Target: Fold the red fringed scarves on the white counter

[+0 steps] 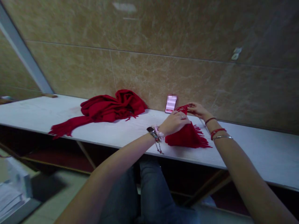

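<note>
A small red fringed scarf (187,137) lies bunched on the white table (121,132) in front of me. My left hand (174,122) is closed over its top, fingers gripping the cloth. My right hand (197,109) pinches an upper end of the same scarf, lifted slightly above the table. Both wrists wear bracelets. A second, larger red scarf (107,109) lies crumpled to the left, its fringed tail trailing toward the table's front edge.
A phone (170,104) with a lit screen leans against the marble wall just behind my hands. A grey bar (23,51) slants at far left. Stacked papers (11,193) sit low at bottom left. My legs in jeans are under the table.
</note>
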{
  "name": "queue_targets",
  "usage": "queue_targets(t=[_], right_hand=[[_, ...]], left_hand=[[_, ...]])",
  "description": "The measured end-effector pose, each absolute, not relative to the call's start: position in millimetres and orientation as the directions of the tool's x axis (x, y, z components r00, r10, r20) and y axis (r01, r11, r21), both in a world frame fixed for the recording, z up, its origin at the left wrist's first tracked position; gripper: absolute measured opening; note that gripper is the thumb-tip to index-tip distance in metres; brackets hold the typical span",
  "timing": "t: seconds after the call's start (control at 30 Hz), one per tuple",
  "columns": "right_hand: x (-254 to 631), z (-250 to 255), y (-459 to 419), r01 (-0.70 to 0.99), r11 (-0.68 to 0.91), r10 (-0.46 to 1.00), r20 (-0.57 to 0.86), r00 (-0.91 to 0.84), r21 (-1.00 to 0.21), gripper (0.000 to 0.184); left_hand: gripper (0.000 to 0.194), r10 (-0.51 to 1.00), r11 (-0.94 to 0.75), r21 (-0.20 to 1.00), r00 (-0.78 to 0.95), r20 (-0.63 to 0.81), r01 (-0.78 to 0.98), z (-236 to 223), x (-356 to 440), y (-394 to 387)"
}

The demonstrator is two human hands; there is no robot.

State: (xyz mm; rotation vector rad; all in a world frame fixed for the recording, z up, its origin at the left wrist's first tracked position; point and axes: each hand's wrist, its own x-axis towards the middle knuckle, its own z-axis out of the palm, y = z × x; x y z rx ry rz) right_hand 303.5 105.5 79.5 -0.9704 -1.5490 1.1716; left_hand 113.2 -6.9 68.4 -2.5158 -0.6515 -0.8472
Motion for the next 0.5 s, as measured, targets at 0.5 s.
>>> queue_targets(t=[0.5], right_hand=[[360,-1,88,0.282,0.095,0.995,0.096,-0.011,-0.955,0.027]], left_hand=[[0.051,0.543,-0.802,0.059,0.684,0.488,0.595,1,148,-1]])
